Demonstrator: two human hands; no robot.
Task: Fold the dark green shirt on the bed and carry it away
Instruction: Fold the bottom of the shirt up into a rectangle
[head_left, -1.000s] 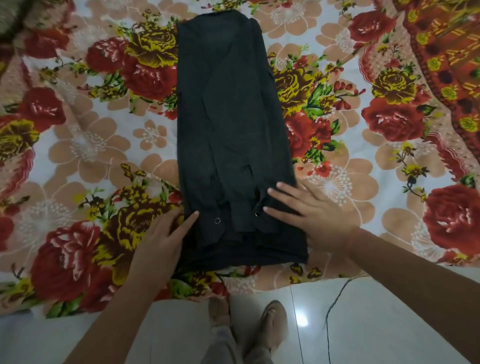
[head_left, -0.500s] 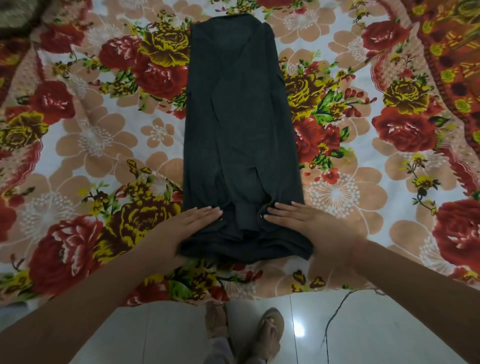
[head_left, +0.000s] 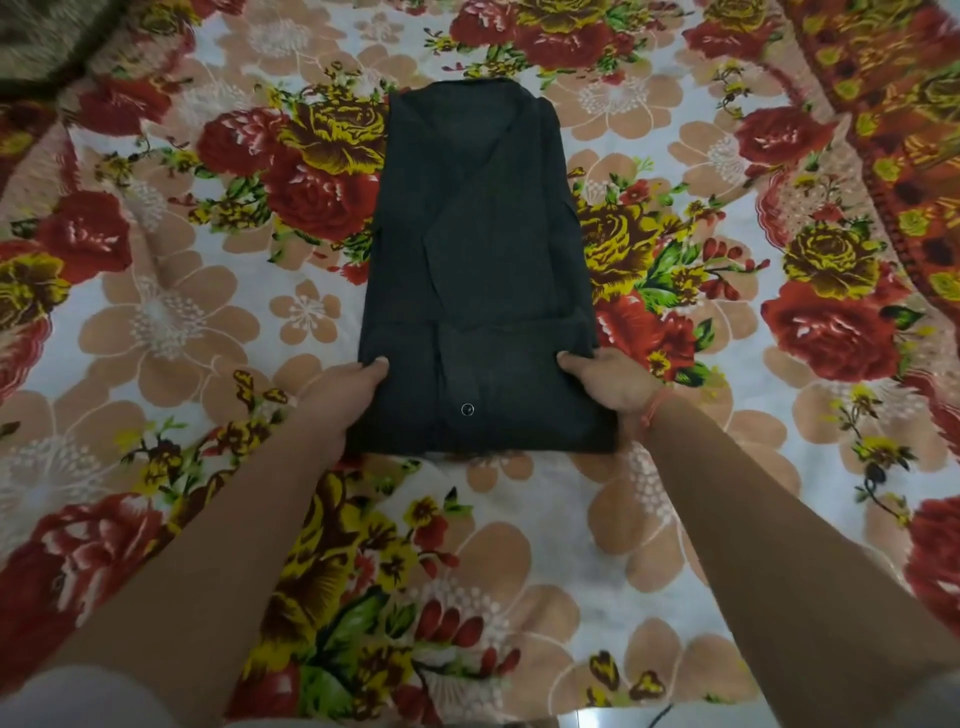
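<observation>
at the left of the frame, the flowered sheet (head_left: 156, 322) covers the bed, and the left hand (head_left: 340, 397) comes up from the lower left to grip the left edge of the shirt (head_left: 475, 270), thumb on top of the cloth and fingers tucked under it. the dark green shirt lies in the middle of the frame as a long narrow folded strip, a small round button (head_left: 467, 409) showing near its lower end. the right hand (head_left: 610, 387), a red thread (head_left: 655, 410) at its wrist, grips the right edge the same way.
</observation>
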